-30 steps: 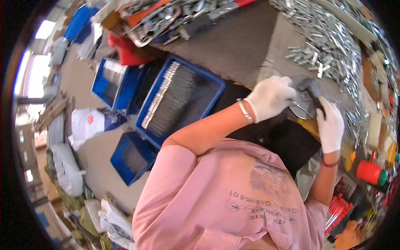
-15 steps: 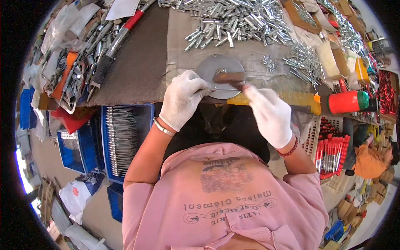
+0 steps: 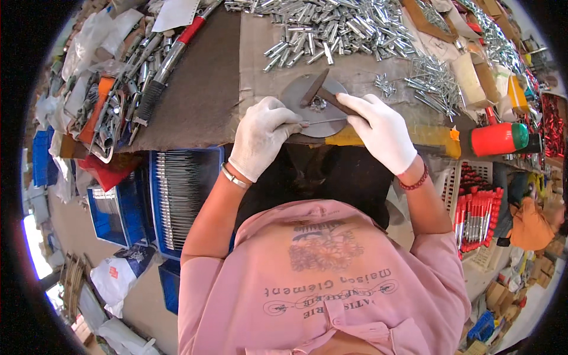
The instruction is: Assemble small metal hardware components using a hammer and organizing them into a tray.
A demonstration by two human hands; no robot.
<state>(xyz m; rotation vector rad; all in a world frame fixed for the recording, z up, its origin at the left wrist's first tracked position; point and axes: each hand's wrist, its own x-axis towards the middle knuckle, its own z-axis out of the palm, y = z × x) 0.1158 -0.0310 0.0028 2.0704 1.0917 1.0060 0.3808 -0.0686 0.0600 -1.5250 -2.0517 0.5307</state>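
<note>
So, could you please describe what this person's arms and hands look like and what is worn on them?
Both hands wear white fabric gloves: left hand, right hand. A thin silver bangle circles the left wrist, a dark red beaded bracelet the right. The forearms are bare below the short pink sleeves.

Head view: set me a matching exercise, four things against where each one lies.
Things:
1. round metal disc
2. red canister with green cap
3. blue crate of metal rods
4. heap of silvery metal parts

Places:
A. below the table edge, on the person's left
B. far side of the table, beyond the hands
C. at the table edge, between the left hand and the right hand
D. to the person's right

Pairs: 1-C, 2-D, 3-A, 4-B
</note>
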